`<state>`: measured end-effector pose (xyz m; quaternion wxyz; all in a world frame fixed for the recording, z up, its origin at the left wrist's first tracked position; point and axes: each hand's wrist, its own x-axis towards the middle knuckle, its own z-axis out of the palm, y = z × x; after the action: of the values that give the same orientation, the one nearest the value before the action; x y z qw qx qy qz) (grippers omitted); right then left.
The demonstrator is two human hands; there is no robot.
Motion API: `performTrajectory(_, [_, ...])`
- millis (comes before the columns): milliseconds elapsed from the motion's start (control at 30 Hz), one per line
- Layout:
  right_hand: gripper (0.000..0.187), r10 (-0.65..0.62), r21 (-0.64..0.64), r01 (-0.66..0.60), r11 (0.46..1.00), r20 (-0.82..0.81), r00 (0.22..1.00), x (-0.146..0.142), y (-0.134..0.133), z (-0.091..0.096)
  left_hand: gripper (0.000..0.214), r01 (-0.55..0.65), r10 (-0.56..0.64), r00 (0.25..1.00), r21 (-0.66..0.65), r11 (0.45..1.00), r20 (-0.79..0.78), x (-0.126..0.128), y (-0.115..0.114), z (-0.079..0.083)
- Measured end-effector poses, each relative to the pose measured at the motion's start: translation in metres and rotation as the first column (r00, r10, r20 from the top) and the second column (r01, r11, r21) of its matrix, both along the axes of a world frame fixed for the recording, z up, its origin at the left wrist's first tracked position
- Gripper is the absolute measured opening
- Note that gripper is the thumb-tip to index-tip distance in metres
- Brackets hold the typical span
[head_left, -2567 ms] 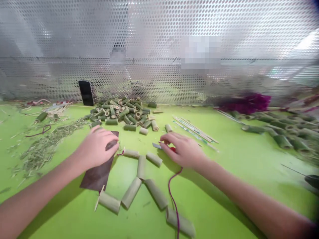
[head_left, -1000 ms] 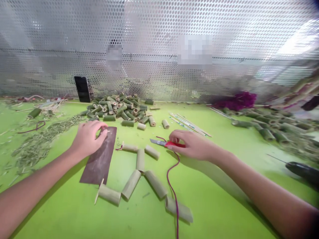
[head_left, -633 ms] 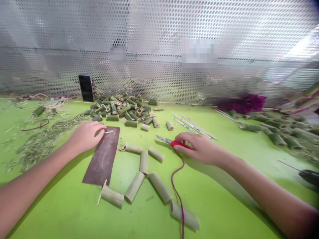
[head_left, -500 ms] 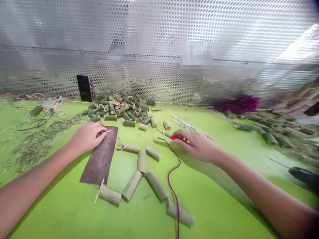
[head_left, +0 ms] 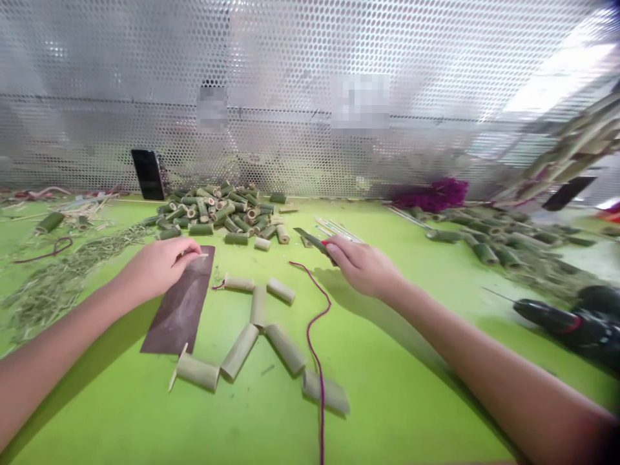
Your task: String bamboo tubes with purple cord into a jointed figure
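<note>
My left hand point(head_left: 157, 267) is closed on a thin pale stick point(head_left: 196, 256) whose tip lies on the top end of a brown sheet of sandpaper point(head_left: 180, 303). My right hand point(head_left: 361, 266) grips small red-handled snips point(head_left: 316, 243), lifted off the green table point(head_left: 411, 361), blade pointing left. A purple cord point(head_left: 316, 323) trails from near that hand down to the front edge. Several pale bamboo tube pieces point(head_left: 261, 332) lie strung in a chain between my hands.
A heap of short green bamboo pieces point(head_left: 220, 216) sits behind, with a black phone point(head_left: 148, 175) leaning on the perforated metal screen. Shavings point(head_left: 58, 271) cover the left. Thin skewers point(head_left: 339, 230), purple cord point(head_left: 433, 194), more bamboo point(head_left: 489, 242) and a black drill point(head_left: 566, 321) are on the right.
My right hand has picked the red-handled snips up off the table and carried them up and back. My left hand stays on the sandpaper with the stick.
</note>
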<state>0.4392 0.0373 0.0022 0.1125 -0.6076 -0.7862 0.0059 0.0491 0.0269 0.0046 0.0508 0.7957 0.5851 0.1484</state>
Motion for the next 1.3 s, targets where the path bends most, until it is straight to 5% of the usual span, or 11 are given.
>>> performTrajectory(200, [0.048, 0.032, -0.034, -0.029, 0.999, 0.089, 0.996, -0.005, 0.001, -0.005, 0.031, 0.245, -0.229, 0.951, -0.06, 0.968, 0.207, 0.017, -0.058, 0.011])
performTrajectory(367, [0.043, 0.094, 0.047, -0.101, 0.994, 0.128, 0.987, -0.017, -0.003, 0.005, 0.028, 0.667, -0.611, 0.735, -0.153, 0.729, 0.294, 0.042, -0.136, -0.004])
performTrajectory(433, [0.039, 0.135, 0.089, -0.147, 0.985, 0.129, 0.982, -0.021, -0.01, 0.011, 0.023, 0.688, -0.647, 0.72, -0.139, 0.712, 0.25, 0.048, -0.152, -0.012])
performTrajectory(633, [0.031, 0.288, 0.195, -0.317, 0.928, 0.166, 0.943, -0.03, -0.071, 0.025, 0.029, 0.562, -0.558, 0.809, 0.036, 0.827, 0.184, 0.034, -0.16, -0.024])
performTrajectory(800, [0.017, 0.505, 0.138, -0.515, 0.846, 0.105, 0.857, -0.032, -0.133, 0.03, 0.021, 0.179, -0.19, 0.958, 0.069, 0.981, 0.215, 0.029, -0.189, -0.024])
performTrajectory(933, [0.016, 0.619, 0.052, -0.628, 0.776, 0.125, 0.775, -0.038, -0.147, 0.035, 0.042, 0.12, -0.145, 0.977, 0.161, 0.98, 0.153, 0.059, -0.205, -0.033])
performTrajectory(1033, [0.018, 0.65, 0.085, -0.664, 0.743, 0.148, 0.745, -0.045, -0.144, 0.036, 0.034, 0.07, -0.086, 0.991, 0.145, 0.987, 0.107, 0.076, -0.203, -0.04])
performTrajectory(1300, [0.017, 0.73, 0.0, -0.747, 0.665, 0.213, 0.65, -0.07, -0.151, 0.022, 0.024, 0.182, -0.171, 0.96, -0.026, 0.983, 0.222, 0.05, -0.195, -0.043])
